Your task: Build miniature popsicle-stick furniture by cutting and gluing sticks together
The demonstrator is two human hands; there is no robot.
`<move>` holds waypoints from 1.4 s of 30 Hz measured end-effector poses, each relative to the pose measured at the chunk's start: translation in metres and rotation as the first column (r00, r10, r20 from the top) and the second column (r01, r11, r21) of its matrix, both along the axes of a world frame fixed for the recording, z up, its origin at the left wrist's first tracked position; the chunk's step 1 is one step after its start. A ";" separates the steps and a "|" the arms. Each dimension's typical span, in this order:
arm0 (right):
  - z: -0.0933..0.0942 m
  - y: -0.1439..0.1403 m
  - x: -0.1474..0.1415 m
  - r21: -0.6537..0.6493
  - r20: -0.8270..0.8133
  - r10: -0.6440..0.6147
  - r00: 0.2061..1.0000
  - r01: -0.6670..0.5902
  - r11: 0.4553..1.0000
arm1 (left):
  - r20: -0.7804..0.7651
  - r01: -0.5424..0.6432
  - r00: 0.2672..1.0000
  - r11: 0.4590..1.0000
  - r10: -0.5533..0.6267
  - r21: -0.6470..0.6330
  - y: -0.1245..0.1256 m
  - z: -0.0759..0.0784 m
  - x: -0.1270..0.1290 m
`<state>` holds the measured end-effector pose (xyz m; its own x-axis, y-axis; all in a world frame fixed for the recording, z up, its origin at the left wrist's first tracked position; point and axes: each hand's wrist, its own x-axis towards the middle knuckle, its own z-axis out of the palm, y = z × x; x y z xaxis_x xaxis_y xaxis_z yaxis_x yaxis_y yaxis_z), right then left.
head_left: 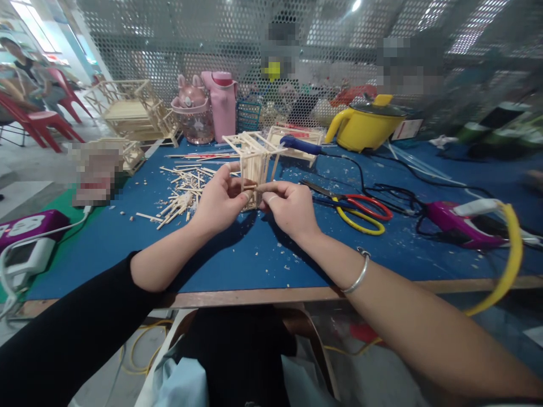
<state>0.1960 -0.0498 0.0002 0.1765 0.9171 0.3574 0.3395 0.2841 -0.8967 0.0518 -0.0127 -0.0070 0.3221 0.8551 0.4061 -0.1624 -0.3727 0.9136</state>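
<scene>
Head view, seen from my spot: small stick frame (254, 161) upright between the two hands, mid-table, well back from the wooden front edge (254, 298). Left hand (220, 198) wraps its left side, thumb in front, fingers pressed on it; right hand (292, 210) has thumb and fingertips pinched together on a short stick (250, 187) at the frame's lower front. Fingers crowd that spot, so I can't say for sure whether the stick touches the frame. Room to move: best toward the front edge, blue tabletop (254, 263) with only wood crumbs between the forearms. Left is tighter, loose sticks (180, 198) heaped just beside the left hand. Right, scissors (337, 202) lie near the right hand, handles pointing away from it, black cord beyond. Behind, a blue-handled glue gun (301, 145) sits close to the frame's upper right. Back edge is lined by a pink bottle (224, 110) and yellow pot (369, 129), mesh panel (169, 62) behind them.
</scene>
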 end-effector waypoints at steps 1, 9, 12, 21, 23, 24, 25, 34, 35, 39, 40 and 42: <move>0.001 0.000 0.000 -0.008 -0.018 0.007 1.000 -0.007 1.000 | -0.005 -0.007 1.000 1.000 0.007 0.002 0.000 0.000 0.000; 0.000 -0.001 -0.002 -0.023 -0.065 0.035 0.997 -0.036 0.999 | -0.013 -0.056 0.998 0.998 0.056 0.019 -0.001 0.001 0.003; -0.001 -0.001 -0.001 -0.039 -0.073 0.051 0.996 -0.054 0.998 | -0.009 -0.055 0.998 0.998 0.055 0.011 -0.001 0.000 0.004; 0.000 -0.001 -0.003 -0.085 -0.108 0.037 0.993 -0.046 0.995 | -0.009 -0.076 0.997 0.997 0.076 0.003 0.001 -0.003 0.006; 0.000 -0.001 -0.003 -0.079 -0.104 0.044 0.994 -0.052 0.996 | -0.014 -0.070 0.997 0.998 0.070 0.004 0.000 -0.003 0.006; 0.000 -0.002 -0.004 -0.077 -0.100 0.047 0.994 -0.054 0.996 | -0.016 -0.072 0.997 0.997 0.072 0.007 0.000 -0.003 0.007; 0.000 -0.002 -0.003 -0.073 -0.094 0.047 0.994 -0.054 0.996 | -0.018 -0.076 0.997 0.997 0.076 0.009 0.000 -0.003 0.007; 0.017 -0.003 0.012 0.088 -0.178 -0.170 0.969 0.188 0.978 | -0.025 -0.129 0.991 0.991 0.130 0.016 0.001 -0.002 0.007; 0.017 -0.002 0.013 0.099 -0.167 -0.178 0.970 0.196 0.976 | -0.028 -0.136 0.990 0.991 0.136 0.017 0.001 -0.002 0.007; 0.017 0.001 0.015 0.136 -0.080 -0.198 0.977 0.208 0.969 | -0.045 -0.151 0.987 0.988 0.151 0.012 0.002 -0.002 0.005; 0.017 0.002 0.016 0.151 -0.068 -0.211 0.975 0.219 0.964 | -0.051 -0.150 0.987 0.989 0.150 0.007 0.003 -0.002 0.004; 0.019 0.006 0.022 0.197 -0.076 -0.255 0.964 0.265 0.944 | -0.058 -0.139 0.989 0.990 0.138 -0.011 0.003 0.000 0.002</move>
<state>0.2180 -0.0442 0.0188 0.4208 0.7458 0.5165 0.3835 0.3698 -0.8463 0.0539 -0.0093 -0.0075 0.2223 0.8988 0.3778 -0.0578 -0.3747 0.9254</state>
